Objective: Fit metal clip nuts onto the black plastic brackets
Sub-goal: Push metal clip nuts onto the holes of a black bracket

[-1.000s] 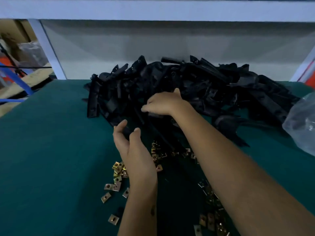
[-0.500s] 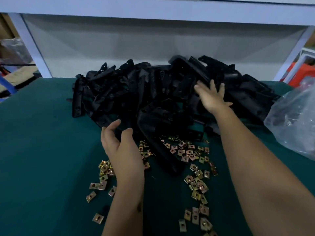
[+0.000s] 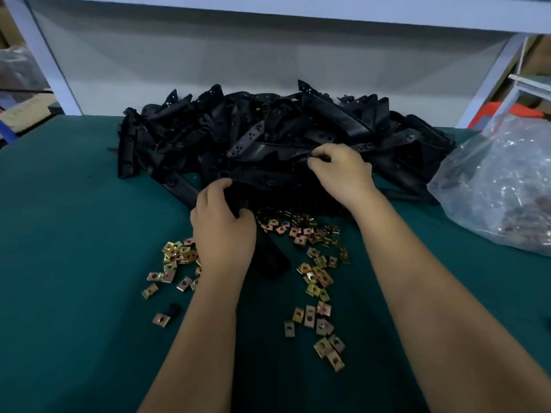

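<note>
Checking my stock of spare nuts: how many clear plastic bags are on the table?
1. The clear plastic bag lies at the table's right edge, beside the bracket pile. More could sit outside the view.

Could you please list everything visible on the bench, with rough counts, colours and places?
black plastic brackets: large heap, black, back centre of the table
bracket: one, black, apart from the heap, gripped by the left hand
metal clip nuts: dozens, brass-gold, scattered near both wrists
plastic bag: one, clear, far right
table: one, green-topped
left hand: one, gripping the bracket
right hand: one, fingers curled into the heap's front
</note>
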The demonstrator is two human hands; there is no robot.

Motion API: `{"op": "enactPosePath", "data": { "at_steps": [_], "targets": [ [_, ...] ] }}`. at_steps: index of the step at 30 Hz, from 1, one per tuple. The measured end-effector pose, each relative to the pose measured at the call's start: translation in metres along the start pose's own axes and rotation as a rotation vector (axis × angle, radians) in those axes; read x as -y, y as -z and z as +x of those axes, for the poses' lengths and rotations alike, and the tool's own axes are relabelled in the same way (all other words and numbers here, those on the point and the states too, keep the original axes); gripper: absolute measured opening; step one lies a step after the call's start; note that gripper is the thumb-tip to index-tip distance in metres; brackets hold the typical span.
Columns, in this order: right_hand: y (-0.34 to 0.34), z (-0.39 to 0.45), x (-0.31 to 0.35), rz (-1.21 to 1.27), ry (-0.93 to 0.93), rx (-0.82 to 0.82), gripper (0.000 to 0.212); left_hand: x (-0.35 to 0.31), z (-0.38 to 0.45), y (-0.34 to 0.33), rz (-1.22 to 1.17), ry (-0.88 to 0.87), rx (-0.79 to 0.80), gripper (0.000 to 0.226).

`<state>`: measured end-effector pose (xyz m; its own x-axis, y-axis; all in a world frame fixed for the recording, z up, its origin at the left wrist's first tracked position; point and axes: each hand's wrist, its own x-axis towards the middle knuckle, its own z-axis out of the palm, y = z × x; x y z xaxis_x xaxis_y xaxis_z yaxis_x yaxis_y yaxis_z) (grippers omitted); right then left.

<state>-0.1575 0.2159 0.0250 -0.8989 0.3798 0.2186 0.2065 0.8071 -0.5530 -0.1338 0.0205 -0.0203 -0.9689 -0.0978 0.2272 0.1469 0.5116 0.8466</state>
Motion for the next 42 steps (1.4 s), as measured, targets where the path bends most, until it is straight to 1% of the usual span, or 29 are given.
{"op": "enactPosePath", "data": {
  "at_steps": [2, 4, 7, 9, 11, 12, 14, 15, 17, 19, 21, 23, 25, 26, 27, 28, 30, 31, 34, 36, 39, 42],
  "targets": [
    [-0.003, -0.028, 0.005, 0.142, 0.024, -0.144, 0.02, -0.001, -0.005, 0.0, 0.179, 0.023, -0.014, 0.058],
    [-0.008, -0.054, 0.011, 0.258, -0.008, -0.213, 0.017, -0.002, -0.008, 0.001, 0.371, 0.051, -0.022, 0.061],
    [-0.017, -0.087, 0.011, 0.241, -0.063, -0.252, 0.017, -0.002, -0.011, 0.002, 0.528, -0.006, -0.037, 0.057],
    [-0.022, -0.102, 0.004, 0.227, -0.111, -0.221, 0.018, -0.002, -0.013, 0.003, 0.557, -0.041, -0.024, 0.058],
    [-0.026, -0.111, -0.006, 0.217, -0.154, -0.124, 0.017, -0.002, -0.016, 0.002, 0.589, -0.043, 0.016, 0.065],
    [-0.027, -0.115, -0.01, 0.178, -0.15, -0.067, 0.02, -0.002, -0.018, 0.002, 0.602, -0.049, 0.033, 0.068],
    [-0.028, -0.122, -0.014, 0.04, -0.091, 0.005, 0.038, -0.003, -0.025, 0.001, 0.606, -0.08, 0.045, 0.068],
    [-0.03, -0.124, -0.013, -0.032, -0.047, 0.003, 0.045, -0.005, -0.028, 0.001, 0.601, -0.095, 0.043, 0.067],
    [-0.032, -0.126, -0.008, -0.154, 0.035, -0.033, 0.052, -0.01, -0.035, 0.001, 0.584, -0.129, 0.037, 0.066],
    [-0.035, -0.128, -0.005, -0.231, 0.121, -0.05, 0.048, -0.016, -0.04, 0.0, 0.486, -0.167, 0.037, 0.067],
    [-0.034, -0.128, -0.003, -0.244, 0.193, -0.05, 0.037, -0.019, -0.042, -0.003, 0.268, -0.189, 0.05, 0.067],
    [-0.032, -0.129, -0.003, -0.206, 0.224, -0.061, 0.026, -0.019, -0.043, -0.008, 0.039, -0.19, 0.064, 0.067],
    [-0.03, -0.13, -0.004, -0.181, 0.228, -0.081, 0.017, -0.02, -0.044, -0.014, -0.181, -0.101, 0.112, 0.073],
    [-0.03, -0.13, -0.004, -0.168, 0.228, -0.087, 0.014, -0.021, -0.045, -0.016, -0.294, -0.023, 0.147, 0.076],
    [-0.03, -0.129, -0.004, -0.148, 0.224, -0.091, 0.013, -0.021, -0.045, -0.017, -0.397, 0.055, 0.18, 0.074],
    [-0.03, -0.129, -0.005, -0.122, 0.216, -0.098, 0.013, -0.02, -0.044, -0.018, -0.485, 0.116, 0.212, 0.066],
    [-0.03, -0.128, -0.005, -0.061, 0.195, -0.111, 0.015, -0.018, -0.042, -0.017, -0.626, 0.171, 0.274, 0.043],
    [-0.029, -0.127, -0.005, -0.027, 0.182, -0.111, 0.015, -0.018, -0.041, -0.015, -0.7, 0.198, 0.301, 0.037],
    [-0.029, -0.126, -0.004, 0.109, 0.15, -0.146, 0.014, -0.017, -0.039, -0.012, -0.928, 0.28, 0.351, 0.041],
    [-0.028, -0.126, -0.004, 0.233, 0.115, -0.204, 0.014, -0.017, -0.039, -0.01, -1.023, 0.32, 0.374, 0.043],
    [-0.027, -0.126, -0.002, 0.45, 0.043, -0.256, 0.012, -0.017, -0.039, -0.009, -1.037, 0.35, 0.392, 0.045],
    [-0.027, -0.124, 0.003, 0.747, -0.075, -0.217, 0.013, -0.018, -0.038, -0.005, -1.032, 0.316, 0.41, 0.039]
  ]
}}
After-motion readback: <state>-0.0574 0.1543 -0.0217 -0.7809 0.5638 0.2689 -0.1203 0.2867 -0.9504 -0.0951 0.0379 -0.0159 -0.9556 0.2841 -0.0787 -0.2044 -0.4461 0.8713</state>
